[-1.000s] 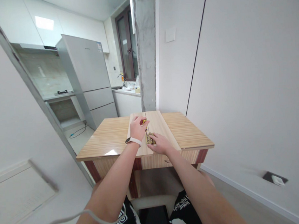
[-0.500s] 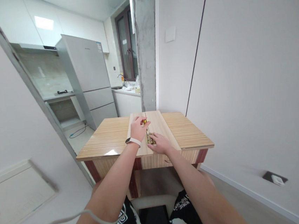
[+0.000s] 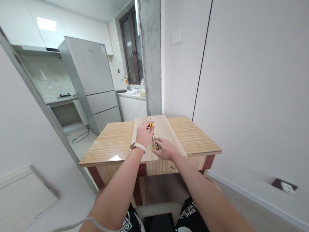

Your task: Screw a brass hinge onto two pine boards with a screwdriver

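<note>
Yellow tool (image 3: pixel 151 125) in left hand (image 3: pixel 144 134) fingers (tip hidden).

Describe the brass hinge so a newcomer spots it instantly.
Start at the wooden table. Two pale boards lie side by side along its middle. The hinge straddles their seam beside the right hand: the only shiny brass piece there.

Both arms fwd; left hand (image 3: pixel 144 134) curled shut, right hand (image 3: pixel 166 149) flat, palm down.
</note>
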Action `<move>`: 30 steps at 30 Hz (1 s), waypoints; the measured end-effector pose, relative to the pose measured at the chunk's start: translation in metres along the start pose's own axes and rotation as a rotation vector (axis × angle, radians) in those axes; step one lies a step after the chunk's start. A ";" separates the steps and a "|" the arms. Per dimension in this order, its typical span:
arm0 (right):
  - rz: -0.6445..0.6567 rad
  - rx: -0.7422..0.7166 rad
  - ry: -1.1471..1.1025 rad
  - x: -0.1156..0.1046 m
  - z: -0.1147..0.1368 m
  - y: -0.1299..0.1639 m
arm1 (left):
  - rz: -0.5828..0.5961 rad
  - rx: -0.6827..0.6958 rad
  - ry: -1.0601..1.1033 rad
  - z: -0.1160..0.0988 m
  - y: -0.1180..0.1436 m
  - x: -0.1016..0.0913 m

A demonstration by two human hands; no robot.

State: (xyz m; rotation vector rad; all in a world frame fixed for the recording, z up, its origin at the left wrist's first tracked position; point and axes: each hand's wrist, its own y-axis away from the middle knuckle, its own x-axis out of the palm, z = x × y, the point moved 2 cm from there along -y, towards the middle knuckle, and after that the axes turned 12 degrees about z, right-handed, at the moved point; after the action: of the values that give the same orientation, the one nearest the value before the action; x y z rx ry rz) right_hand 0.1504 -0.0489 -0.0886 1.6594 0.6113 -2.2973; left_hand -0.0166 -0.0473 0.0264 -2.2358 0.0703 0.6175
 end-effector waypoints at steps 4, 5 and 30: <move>0.004 -0.004 0.003 -0.001 0.001 0.000 | -0.043 -0.018 -0.026 0.000 -0.001 -0.002; 0.005 -0.003 0.005 -0.001 0.002 0.000 | -0.050 -0.031 -0.031 0.001 -0.001 -0.002; 0.008 0.004 0.007 -0.005 0.006 0.003 | -0.049 -0.053 -0.001 0.003 -0.001 -0.001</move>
State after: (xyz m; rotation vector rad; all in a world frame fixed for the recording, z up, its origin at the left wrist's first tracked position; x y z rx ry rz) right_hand 0.1484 -0.0547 -0.0825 1.6696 0.6013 -2.2891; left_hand -0.0187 -0.0451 0.0261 -2.2817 -0.0021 0.6002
